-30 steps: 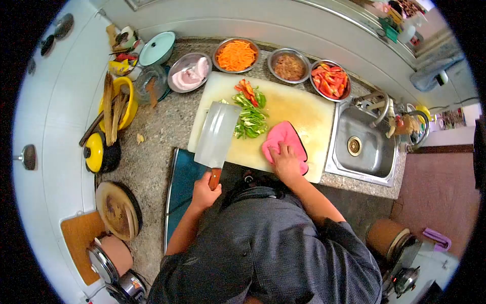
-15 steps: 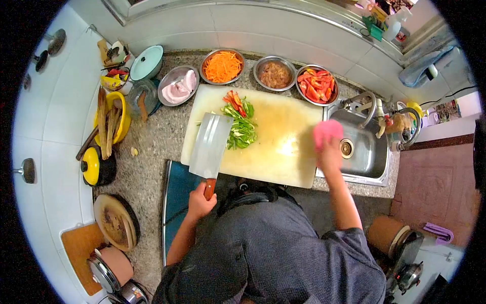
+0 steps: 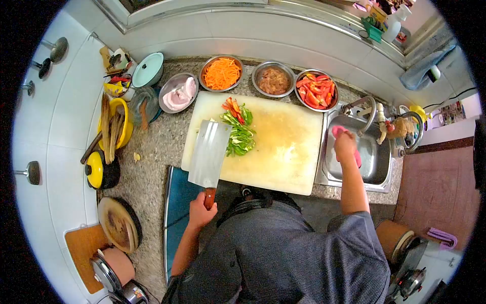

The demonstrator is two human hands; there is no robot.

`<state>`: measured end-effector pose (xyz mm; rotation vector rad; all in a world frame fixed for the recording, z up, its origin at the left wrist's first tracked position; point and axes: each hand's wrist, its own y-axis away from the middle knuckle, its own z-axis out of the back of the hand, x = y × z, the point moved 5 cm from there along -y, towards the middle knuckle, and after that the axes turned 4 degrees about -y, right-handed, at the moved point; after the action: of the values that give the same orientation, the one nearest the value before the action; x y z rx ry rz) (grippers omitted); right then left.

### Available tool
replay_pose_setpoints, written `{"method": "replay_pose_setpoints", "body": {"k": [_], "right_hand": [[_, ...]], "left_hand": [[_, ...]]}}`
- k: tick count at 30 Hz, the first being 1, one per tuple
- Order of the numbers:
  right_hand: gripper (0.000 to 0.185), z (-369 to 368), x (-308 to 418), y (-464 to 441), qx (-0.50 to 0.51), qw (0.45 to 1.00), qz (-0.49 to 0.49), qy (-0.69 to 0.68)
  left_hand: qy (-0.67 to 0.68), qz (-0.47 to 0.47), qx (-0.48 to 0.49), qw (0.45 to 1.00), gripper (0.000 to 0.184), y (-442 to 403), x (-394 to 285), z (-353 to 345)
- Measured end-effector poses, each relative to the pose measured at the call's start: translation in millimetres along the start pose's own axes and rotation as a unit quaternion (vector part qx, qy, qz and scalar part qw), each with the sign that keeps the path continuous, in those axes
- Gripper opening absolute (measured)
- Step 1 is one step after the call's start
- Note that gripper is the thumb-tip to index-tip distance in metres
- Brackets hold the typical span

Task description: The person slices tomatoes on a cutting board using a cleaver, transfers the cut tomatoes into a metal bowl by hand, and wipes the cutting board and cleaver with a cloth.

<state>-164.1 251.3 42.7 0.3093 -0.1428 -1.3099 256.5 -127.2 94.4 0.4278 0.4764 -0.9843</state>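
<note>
My left hand is wrapped round the wooden handle of a cleaver. Its broad blade lies over the left part of a pale cutting board, beside a pile of sliced green pepper with red pepper strips at the far end. Over the metal sink, my right hand is closed on a pink cloth, which sticks out on both sides of the fingers. The cloth hides part of the sink, including the drain.
Behind the board stand bowls of raw meat, shredded carrot, brownish marinated meat and cut tomatoes. A faucet arches over the sink. At left are a yellow basket and a yellow-lidded pot.
My right hand has moved right with the pink cloth, from the board's right edge to over the sink. My left hand keeps the cleaver in nearly the same place.
</note>
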Motion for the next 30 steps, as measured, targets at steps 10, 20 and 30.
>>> {"method": "replay_pose_setpoints", "body": {"k": [10, 20, 30], "right_hand": [[0.04, -43, 113, 87, -0.124, 0.976, 0.175, -0.032], [0.03, -8, 26, 78, -0.14, 0.966, -0.019, -0.217], [0.028, -45, -81, 181, -0.008, 0.952, -0.219, -0.214]], "left_hand": [[0.02, 0.011, 0.046, 0.999, 0.029, -18, -27, -4], [-0.018, -0.073, 0.08, 0.994, 0.029, -36, -57, -17], [-0.078, -0.129, 0.175, 0.973, 0.03, -67, -108, -44]]}}
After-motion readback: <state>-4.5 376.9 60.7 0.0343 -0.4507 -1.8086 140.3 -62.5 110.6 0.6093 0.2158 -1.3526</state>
